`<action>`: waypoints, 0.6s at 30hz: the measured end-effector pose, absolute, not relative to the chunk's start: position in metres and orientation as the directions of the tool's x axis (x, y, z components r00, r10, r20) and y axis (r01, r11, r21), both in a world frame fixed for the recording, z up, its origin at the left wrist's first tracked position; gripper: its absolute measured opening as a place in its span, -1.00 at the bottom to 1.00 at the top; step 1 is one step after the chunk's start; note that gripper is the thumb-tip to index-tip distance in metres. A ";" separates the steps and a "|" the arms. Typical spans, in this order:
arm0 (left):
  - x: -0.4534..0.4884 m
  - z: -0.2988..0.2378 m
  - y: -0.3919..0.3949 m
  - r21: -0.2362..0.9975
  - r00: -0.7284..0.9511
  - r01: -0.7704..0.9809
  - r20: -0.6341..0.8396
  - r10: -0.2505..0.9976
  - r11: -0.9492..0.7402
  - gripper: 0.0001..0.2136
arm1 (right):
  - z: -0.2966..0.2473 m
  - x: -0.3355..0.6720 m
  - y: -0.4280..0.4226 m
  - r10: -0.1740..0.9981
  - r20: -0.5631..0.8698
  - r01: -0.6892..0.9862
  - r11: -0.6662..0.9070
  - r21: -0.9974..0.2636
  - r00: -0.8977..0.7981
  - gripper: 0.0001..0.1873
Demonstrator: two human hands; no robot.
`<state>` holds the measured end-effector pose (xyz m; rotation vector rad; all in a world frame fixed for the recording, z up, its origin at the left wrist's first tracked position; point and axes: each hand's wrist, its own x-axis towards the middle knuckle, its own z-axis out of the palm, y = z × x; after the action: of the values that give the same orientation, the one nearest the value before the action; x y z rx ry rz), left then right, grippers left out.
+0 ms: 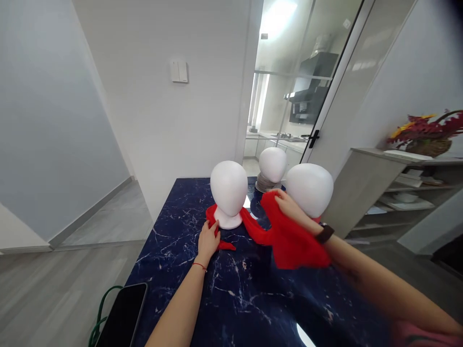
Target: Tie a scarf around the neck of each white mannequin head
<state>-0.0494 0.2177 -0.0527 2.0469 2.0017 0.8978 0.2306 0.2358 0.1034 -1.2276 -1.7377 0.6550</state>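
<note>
A white mannequin head (228, 188) stands upright on the dark blue marbled table (231, 294). Behind its neck runs a red scarf (289, 241), coming out on both sides. At the left of the neck, my left hand (209, 241) is closed on the scarf's short end, which trails onto the table. My right hand (289, 205) grips the long part and holds it up to the right, where the cloth hangs down, slightly blurred. Just behind that hand stands another white mannequin head (310, 188), its neck mostly hidden by my arm, with a bit of red showing.
A third mannequin head (272, 165) at the back has a grey-brown wrap (266, 183) round its neck. A phone (123, 315) with a green cord lies at the table's left edge. Behind are a wall and a glass door (289, 72); a shelf unit (383, 188) stands at right.
</note>
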 end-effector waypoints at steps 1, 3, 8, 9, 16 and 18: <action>-0.049 -0.052 0.217 0.497 -0.065 0.861 0.313 0.948 -0.105 -0.58 | 0.085 0.235 0.233 0.933 0.334 0.558 0.348 -0.753 -0.131 -0.72; -0.049 -0.052 0.217 0.505 -0.066 0.856 0.315 0.947 -0.108 -0.57 | 0.048 0.239 0.227 0.946 0.264 0.705 0.317 -0.635 -0.188 -0.60; -0.050 -0.053 0.216 0.537 -0.065 0.833 0.333 0.941 -0.133 -0.56 | -0.012 0.233 0.233 0.978 0.016 0.844 0.186 -0.503 -0.206 -0.40; -0.050 -0.054 0.216 0.547 -0.067 0.826 0.338 0.939 -0.138 -0.56 | -0.016 0.232 0.240 0.980 -0.017 0.847 0.161 -0.506 -0.196 -0.50; -0.053 -0.062 0.224 0.659 -0.167 0.739 0.377 0.911 -0.138 -0.57 | 0.002 0.228 0.313 0.990 -0.084 0.741 0.030 -0.671 -0.117 -0.80; -0.055 -0.063 0.227 0.696 -0.215 0.705 0.393 0.894 -0.137 -0.56 | 0.006 0.224 0.327 0.996 -0.046 0.645 0.018 -0.764 -0.082 -0.80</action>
<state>-0.0547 0.2267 -0.0631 1.8144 1.9048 1.2734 0.2240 0.3275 0.0058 -1.6736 -1.7786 0.8742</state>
